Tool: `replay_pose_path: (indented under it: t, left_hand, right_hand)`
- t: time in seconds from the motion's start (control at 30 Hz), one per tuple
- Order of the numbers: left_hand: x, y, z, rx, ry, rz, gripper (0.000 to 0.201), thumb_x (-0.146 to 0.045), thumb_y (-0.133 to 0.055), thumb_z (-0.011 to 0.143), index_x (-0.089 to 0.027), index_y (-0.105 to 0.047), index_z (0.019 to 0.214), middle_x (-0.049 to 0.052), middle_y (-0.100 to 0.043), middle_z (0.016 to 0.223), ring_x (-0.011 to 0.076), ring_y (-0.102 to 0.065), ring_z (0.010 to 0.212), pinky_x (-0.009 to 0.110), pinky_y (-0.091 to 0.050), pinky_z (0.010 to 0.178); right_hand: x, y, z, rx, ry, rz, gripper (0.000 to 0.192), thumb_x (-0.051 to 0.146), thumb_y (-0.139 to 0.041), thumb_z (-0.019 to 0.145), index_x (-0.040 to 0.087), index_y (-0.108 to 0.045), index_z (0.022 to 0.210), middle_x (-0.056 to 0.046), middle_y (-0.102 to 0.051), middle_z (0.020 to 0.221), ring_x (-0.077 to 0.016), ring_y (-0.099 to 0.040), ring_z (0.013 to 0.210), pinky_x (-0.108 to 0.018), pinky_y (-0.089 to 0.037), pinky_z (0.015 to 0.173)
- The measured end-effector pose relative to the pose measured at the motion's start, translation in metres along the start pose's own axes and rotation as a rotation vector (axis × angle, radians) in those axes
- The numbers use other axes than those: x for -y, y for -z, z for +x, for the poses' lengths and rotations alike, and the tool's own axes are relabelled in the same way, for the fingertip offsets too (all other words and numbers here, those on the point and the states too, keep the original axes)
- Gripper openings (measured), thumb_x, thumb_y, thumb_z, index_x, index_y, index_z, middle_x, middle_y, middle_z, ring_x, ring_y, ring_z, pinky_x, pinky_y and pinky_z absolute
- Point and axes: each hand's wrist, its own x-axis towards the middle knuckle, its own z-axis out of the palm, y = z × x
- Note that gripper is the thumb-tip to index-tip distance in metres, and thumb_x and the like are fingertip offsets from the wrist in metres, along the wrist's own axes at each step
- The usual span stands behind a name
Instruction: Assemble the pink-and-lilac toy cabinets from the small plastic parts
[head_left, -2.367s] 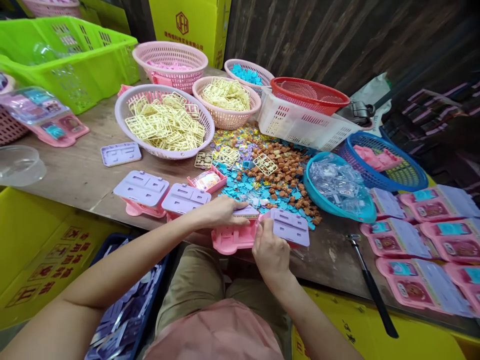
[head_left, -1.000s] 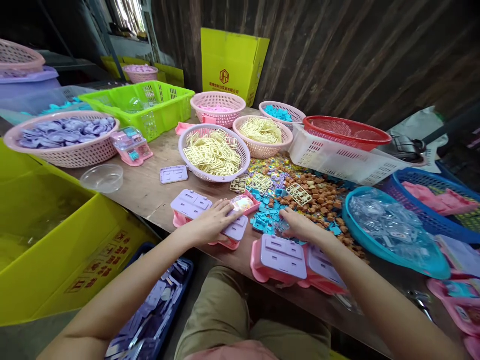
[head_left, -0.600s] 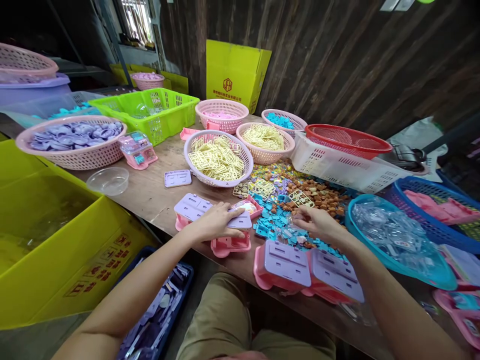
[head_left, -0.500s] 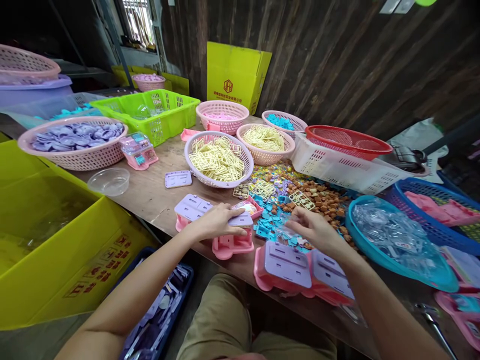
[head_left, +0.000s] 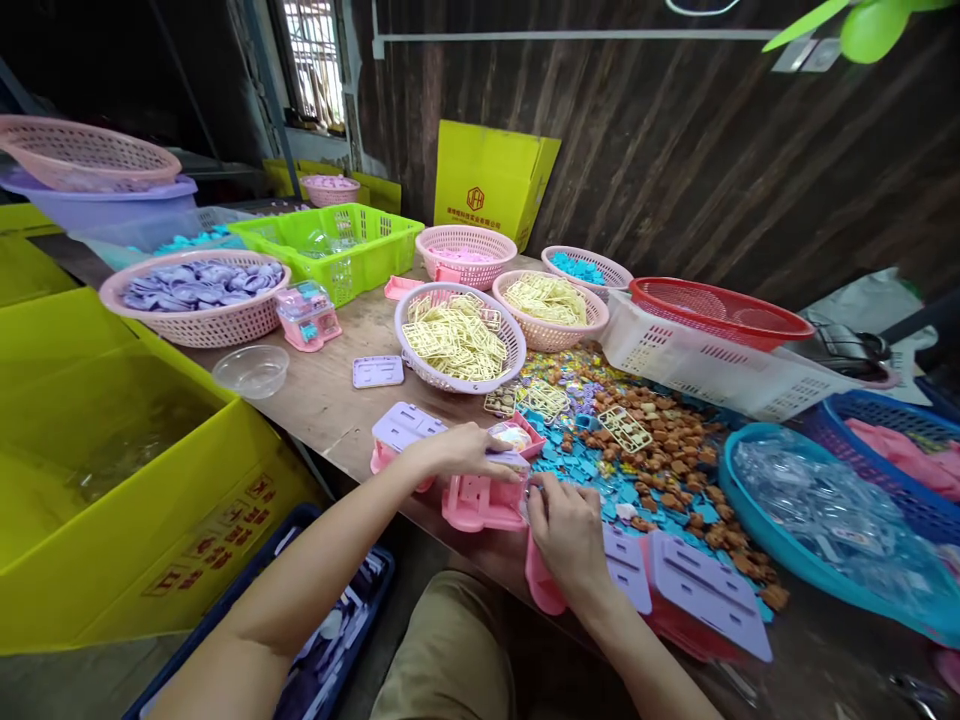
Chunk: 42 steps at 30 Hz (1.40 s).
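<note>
From the head view, your left hand lies flat on the lilac lid of the pink toy case at the table's near edge, fingers spread and pressing down. Your right hand pinches at the case's right end, fingers narrow; what they grip is hidden. The case looks light, stiff and smooth, so it may slide: hold it by its side walls, not the thin lid. Blue and brown pieces lie just behind.
</note>
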Motion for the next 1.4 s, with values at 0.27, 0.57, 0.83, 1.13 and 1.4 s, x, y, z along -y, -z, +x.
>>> replay_pose_path:
  t: [0.27, 0.57, 0.83, 1.13, 1.4]
  left_hand:
    - [0.001, -0.001, 0.005, 0.018, -0.016, -0.008, 0.067, -0.071, -0.043, 0.074, -0.025, -0.058, 0.120, 0.009, -0.068, 0.107, 0.0235, -0.062, 0.091, 0.026, -0.042, 0.073]
    - [-0.006, 0.002, 0.001, -0.003, -0.014, 0.041, 0.058, -0.063, -0.045, 0.078, -0.023, -0.060, 0.118, 0.010, -0.069, 0.103, 0.0237, -0.064, 0.084, 0.026, -0.041, 0.069]
    - [0.001, -0.002, 0.000, -0.036, -0.065, 0.027, 0.059, -0.065, -0.041, 0.080, -0.024, -0.059, 0.119, 0.011, -0.070, 0.099, 0.0235, -0.064, 0.082, 0.027, -0.041, 0.069]
    - [-0.004, 0.002, -0.003, -0.005, 0.008, -0.041, 0.067, -0.070, -0.035, 0.079, -0.024, -0.055, 0.123, 0.010, -0.062, 0.119, 0.0261, -0.059, 0.104, 0.028, -0.041, 0.083]
    - [-0.003, 0.007, -0.006, 0.037, -0.014, -0.022, 0.066, -0.068, -0.028, 0.083, -0.022, -0.055, 0.122, 0.011, -0.065, 0.113, 0.0261, -0.060, 0.101, 0.028, -0.042, 0.079]
  right_hand:
    - [0.000, 0.008, 0.001, 0.138, -0.001, -0.077, 0.024, 0.016, -0.032, 0.086, 0.019, -0.055, 0.080, -0.004, -0.067, 0.070, -0.0191, -0.059, 0.066, -0.031, -0.028, 0.071]
    - [0.016, 0.003, 0.005, 0.053, 0.011, -0.347, 0.021, 0.016, -0.033, 0.085, 0.019, -0.052, 0.078, -0.008, -0.066, 0.059, -0.0226, -0.061, 0.058, -0.034, -0.032, 0.068]
    - [0.038, -0.006, 0.008, 0.055, -0.069, -0.445, 0.030, 0.009, -0.027, 0.087, 0.013, -0.056, 0.082, -0.018, -0.065, 0.059, -0.0262, -0.063, 0.058, -0.036, -0.037, 0.063]
    - [0.023, 0.003, -0.001, 0.146, 0.003, -0.192, 0.027, 0.036, -0.035, 0.091, 0.015, -0.052, 0.094, -0.013, -0.066, 0.080, -0.0280, -0.061, 0.078, -0.039, -0.036, 0.073]
    - [0.010, -0.002, 0.000, 0.200, -0.005, 0.117, 0.039, 0.037, -0.055, 0.080, 0.016, -0.043, 0.111, -0.013, -0.063, 0.105, -0.0276, -0.058, 0.099, -0.039, -0.035, 0.083]
